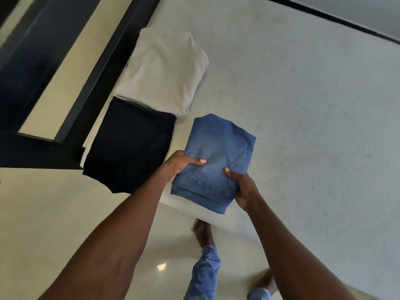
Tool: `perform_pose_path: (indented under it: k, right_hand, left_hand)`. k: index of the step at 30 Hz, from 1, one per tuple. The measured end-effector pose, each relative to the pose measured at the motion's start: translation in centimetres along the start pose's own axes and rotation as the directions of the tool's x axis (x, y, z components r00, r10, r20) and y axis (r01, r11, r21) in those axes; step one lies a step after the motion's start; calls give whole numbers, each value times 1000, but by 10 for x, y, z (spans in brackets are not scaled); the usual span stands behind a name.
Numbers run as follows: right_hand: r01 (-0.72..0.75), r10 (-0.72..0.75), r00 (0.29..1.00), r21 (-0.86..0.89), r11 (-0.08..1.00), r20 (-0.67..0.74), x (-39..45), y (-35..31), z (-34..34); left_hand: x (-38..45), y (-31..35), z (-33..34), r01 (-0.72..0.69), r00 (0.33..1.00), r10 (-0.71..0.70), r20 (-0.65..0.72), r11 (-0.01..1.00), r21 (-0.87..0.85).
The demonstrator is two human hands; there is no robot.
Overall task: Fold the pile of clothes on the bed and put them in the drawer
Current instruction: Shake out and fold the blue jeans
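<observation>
— Blue denim: what is being held?

— A pair of folded jeans (213, 161), folded into a thick rectangle with a back pocket showing on its right side. Both hands grip it at its near end, over the near corner of the bed (303, 126).

— How do the hands sit on it?

— The left hand (178, 164) clamps the left edge, thumb laid on top of the denim and the fingers curled beneath. The right hand (241, 187) clamps the near right corner, thumb pressed on top by the pocket, fingers underneath. Whether the far end of the jeans rests on the mattress or is lifted off it, I cannot tell.

— What else lies by the jeans?

— Just left of them a folded black garment (129, 146) lies on the bed's edge, its near corner hanging past the mattress. Beyond that, left of and farther off than the jeans, sits a folded cream ribbed garment (162, 68), its near edge overlapping the black one. Neither touches the jeans.

— And below the jeans?

— Pale glossy floor tiles (54, 202), and the person's bare foot (201, 231) with a blue denim trouser leg (205, 271) close beneath the bed corner.
</observation>
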State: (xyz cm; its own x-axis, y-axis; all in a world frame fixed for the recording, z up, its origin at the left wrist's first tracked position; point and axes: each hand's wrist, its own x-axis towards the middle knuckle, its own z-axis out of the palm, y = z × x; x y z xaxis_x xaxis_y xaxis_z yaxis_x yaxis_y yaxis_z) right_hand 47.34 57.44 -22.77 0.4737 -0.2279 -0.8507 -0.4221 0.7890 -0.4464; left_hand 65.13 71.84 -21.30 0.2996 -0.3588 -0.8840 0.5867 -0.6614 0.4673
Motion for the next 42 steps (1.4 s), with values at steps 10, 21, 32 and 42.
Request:
perform_pose_path:
  k: [10, 21, 32, 42]
  right_hand:
    - [136, -105, 946, -82, 987, 305, -42, 6, 149]
    - [67, -41, 997, -520, 851, 62, 28, 57, 231]
    - [344, -576, 784, -934, 94, 231, 3, 48, 234]
    - [365, -1, 900, -757, -542, 435, 80, -33, 243]
  left_hand:
    - [-104, 29, -145, -101, 981, 104, -163, 994, 31]
    - [-58, -31, -204, -19, 783, 221, -582, 943, 332]
    - [-63, -33, -186, -2, 552, 651, -521, 626, 780]
    - [-40, -84, -196, 36, 834, 523, -176, 268, 963]
